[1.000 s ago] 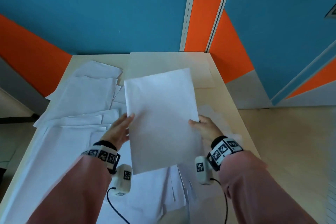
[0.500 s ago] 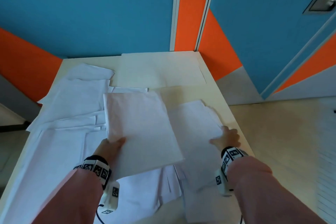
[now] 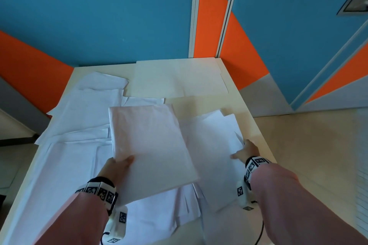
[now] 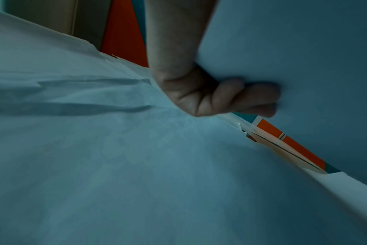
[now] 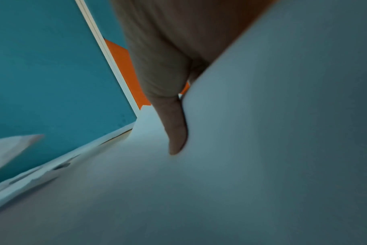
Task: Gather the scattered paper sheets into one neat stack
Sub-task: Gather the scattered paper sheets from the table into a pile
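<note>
White paper stack [image 3: 151, 145] stays pinched in left hand [image 3: 117, 167]; right hand [image 3: 247, 150] now grips right-edge sheets [image 3: 215, 145]; bare tabletop [image 3: 191, 107] beyond.

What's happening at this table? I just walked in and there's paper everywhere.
A person is collecting loose white paper sheets into one pile. Their left hand grips a gathered stack of white sheets by its near left corner, raised above the pale wooden table. Their right hand is taking hold of overlapping white sheets near the table's right edge. More scattered white sheets on the left side are not yet collected.
</note>
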Tool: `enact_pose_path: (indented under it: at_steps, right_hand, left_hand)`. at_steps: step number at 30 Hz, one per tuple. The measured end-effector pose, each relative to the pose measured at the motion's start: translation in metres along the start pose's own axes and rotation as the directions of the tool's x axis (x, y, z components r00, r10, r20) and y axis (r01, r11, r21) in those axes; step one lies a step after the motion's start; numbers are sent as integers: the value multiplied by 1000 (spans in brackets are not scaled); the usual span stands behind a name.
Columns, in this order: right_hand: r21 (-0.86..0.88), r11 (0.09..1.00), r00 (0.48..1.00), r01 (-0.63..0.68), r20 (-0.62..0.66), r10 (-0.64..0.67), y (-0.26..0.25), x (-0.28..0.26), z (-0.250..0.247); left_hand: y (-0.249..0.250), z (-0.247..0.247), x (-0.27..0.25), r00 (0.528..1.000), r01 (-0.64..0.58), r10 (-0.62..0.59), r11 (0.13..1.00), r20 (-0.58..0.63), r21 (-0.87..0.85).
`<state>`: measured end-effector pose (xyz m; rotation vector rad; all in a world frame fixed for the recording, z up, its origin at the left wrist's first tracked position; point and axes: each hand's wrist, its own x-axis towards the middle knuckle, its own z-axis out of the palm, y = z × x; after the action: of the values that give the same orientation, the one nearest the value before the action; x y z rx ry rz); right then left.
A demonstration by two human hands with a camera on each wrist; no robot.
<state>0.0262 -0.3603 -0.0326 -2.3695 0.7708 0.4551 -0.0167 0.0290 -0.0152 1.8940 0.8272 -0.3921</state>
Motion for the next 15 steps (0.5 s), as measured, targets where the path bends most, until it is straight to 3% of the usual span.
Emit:
enact_pose_path:
  at_steps: [3,7,11,15]
  right_hand:
    - [112,990,993,86,-88,-76,1,-5,-4]
    - [226,929,951,293,-164,-260,-16,-21,-34]
    - [447,792,901,415,-323,-289,-33,-34,-71]
    - [725,586,932,362,-272,-239,-40,-43,-86]
  left_hand:
    - [-2,-1,3,1000,4,-4,1000,-5,-2]
    - [-3,-3,1,1000,9,-9,1000,-17,-5]
    - [-3,-3,1,1000,16,-16,1000,-12,-18]
    - [6,-2,-2,1000,10,-10,1000,6,2]
